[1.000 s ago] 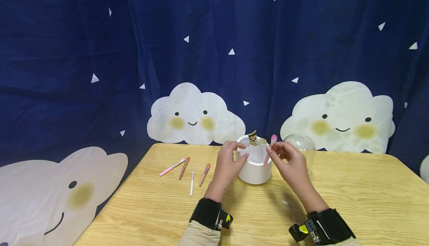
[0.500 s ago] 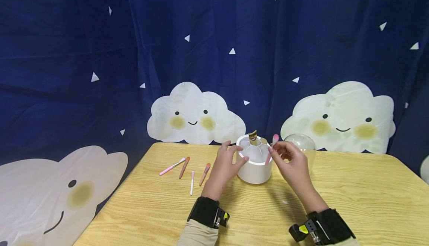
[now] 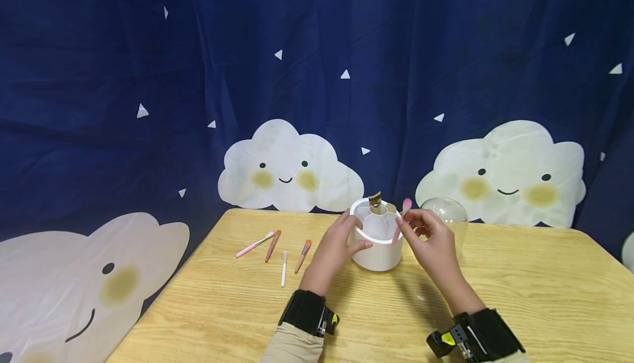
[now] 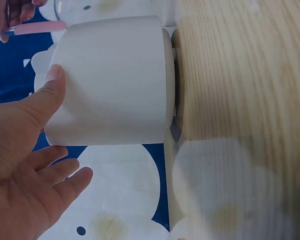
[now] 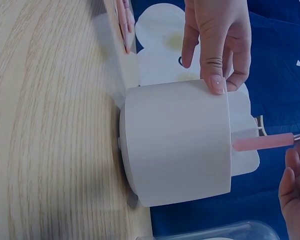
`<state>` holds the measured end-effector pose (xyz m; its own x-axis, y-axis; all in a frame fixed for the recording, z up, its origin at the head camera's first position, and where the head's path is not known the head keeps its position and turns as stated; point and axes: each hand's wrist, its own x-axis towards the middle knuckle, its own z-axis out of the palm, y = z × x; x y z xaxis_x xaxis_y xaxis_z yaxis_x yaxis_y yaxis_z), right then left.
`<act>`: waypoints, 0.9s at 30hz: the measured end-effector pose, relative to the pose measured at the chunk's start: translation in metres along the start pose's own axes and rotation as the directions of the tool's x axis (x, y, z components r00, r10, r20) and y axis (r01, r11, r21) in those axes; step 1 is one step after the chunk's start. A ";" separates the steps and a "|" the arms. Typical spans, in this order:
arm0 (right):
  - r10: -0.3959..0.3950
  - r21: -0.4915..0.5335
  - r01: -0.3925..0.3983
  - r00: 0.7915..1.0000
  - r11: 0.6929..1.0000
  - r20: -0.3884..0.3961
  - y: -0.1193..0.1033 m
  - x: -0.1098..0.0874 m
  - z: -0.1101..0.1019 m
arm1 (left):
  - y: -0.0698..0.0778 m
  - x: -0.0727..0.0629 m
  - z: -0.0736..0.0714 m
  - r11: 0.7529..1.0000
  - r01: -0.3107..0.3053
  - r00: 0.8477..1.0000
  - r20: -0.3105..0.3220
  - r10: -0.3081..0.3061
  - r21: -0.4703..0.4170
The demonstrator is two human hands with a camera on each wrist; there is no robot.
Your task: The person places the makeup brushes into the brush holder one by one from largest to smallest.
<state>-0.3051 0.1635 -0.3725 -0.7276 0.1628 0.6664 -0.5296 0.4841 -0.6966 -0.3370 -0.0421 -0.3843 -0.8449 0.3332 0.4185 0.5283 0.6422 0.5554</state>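
A round white brush holder with an inner divider stands upright on the table. My left hand grips its near-left rim. In the left wrist view the thumb presses the outer wall of the holder; in the right wrist view some fingers pass behind the rim. My right hand pinches a makeup brush with a pink handle. It is held near its metal collar, bristles up, and the handle's end hangs over the holder's right rim. A gold piece stands up at the holder's back.
Left of the holder lie several makeup brushes: a pink one, a brown one, a white one and a tan one. A clear dome cover stands right behind my right hand. The wooden table meets a dark blue curtain.
My left hand opened slightly away from the holder, then closed onto its rim, thumb outside. The right hand with the brush rose a little, then stayed nearly still.
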 end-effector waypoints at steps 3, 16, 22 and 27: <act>0.005 -0.010 -0.005 1.000 1.000 -0.002 0.000 0.001 -0.001 | 0.001 0.000 0.000 1.000 -0.007 1.000 -0.009 0.007 0.003; -0.020 -0.008 0.020 1.000 1.000 -0.023 -0.002 0.001 -0.004 | 0.006 0.001 -0.006 0.999 -0.018 1.000 -0.021 0.019 0.040; -0.015 -0.019 0.014 0.999 1.000 -0.049 -0.003 0.002 -0.004 | 0.008 0.002 -0.005 0.998 -0.027 0.998 -0.046 0.030 0.056; -0.020 -0.036 0.017 0.998 0.999 -0.059 -0.003 0.001 -0.004 | 0.010 0.002 -0.005 0.997 -0.035 0.998 -0.051 0.038 0.065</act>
<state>-0.3029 0.1659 -0.3687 -0.6904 0.2033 0.6943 -0.5260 0.5177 -0.6747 -0.3327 -0.0384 -0.3741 -0.8186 0.3217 0.4757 0.5510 0.6736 0.4926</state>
